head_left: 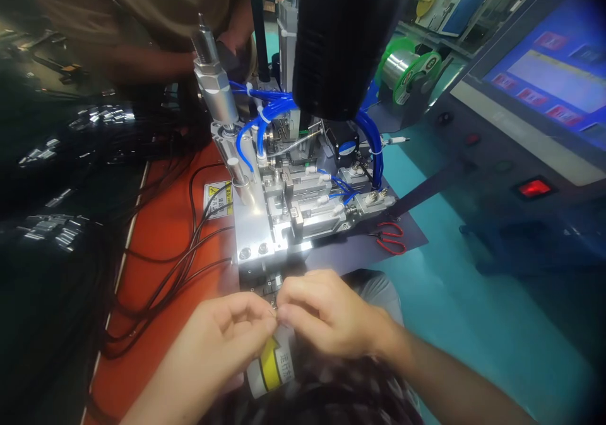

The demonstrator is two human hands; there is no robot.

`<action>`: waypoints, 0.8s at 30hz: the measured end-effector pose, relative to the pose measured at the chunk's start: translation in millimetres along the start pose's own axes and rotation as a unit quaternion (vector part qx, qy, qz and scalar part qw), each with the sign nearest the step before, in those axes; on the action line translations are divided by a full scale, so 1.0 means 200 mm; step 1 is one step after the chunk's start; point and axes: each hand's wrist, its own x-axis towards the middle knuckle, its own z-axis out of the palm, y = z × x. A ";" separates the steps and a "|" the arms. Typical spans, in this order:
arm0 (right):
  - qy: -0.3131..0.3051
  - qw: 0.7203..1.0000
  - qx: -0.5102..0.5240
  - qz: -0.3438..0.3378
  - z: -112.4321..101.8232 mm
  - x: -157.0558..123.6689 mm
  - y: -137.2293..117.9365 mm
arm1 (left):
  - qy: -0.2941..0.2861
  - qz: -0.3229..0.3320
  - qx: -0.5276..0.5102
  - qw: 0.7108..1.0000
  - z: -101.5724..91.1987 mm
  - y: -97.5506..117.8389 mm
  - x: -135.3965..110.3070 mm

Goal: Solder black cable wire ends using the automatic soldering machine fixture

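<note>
At the near end of the machine, just in front of its dark lower block, both hands meet fingertip to fingertip. On the left side of that meeting point, the left hand has its thumb and forefinger pressed together, apparently pinching a thin strand; it is too fine and too covered to be sure. From the right, the right hand curls in, thumb and forefinger close together at the same spot, seemingly on that strand too. A yellow-and-white label shows just below the fingers.

So fine a piece could slip or bend if either pinch loosens or the two pull unevenly, and the fingers hide it, so a bad alignment could go unseen. Any stroke of the cylinders beyond could nip fingertips this near the block. Farther left, loose cables trail over the red surface and could snag a sleeve or wrist. To the right, the cutters lie well apart from both hands, so an accidental knock seems unlikely.
</note>
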 end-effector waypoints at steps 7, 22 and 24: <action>0.009 0.980 0.191 0.046 0.05 0.00 0.04 | -0.013 0.063 0.037 0.997 -0.02 0.00 0.02; 0.153 0.953 0.229 0.126 0.16 0.04 0.22 | 0.140 0.491 0.435 0.742 -0.13 -0.19 0.15; 0.167 0.949 0.232 0.132 0.19 0.05 0.22 | 0.139 0.467 0.458 0.744 -0.14 -0.21 0.16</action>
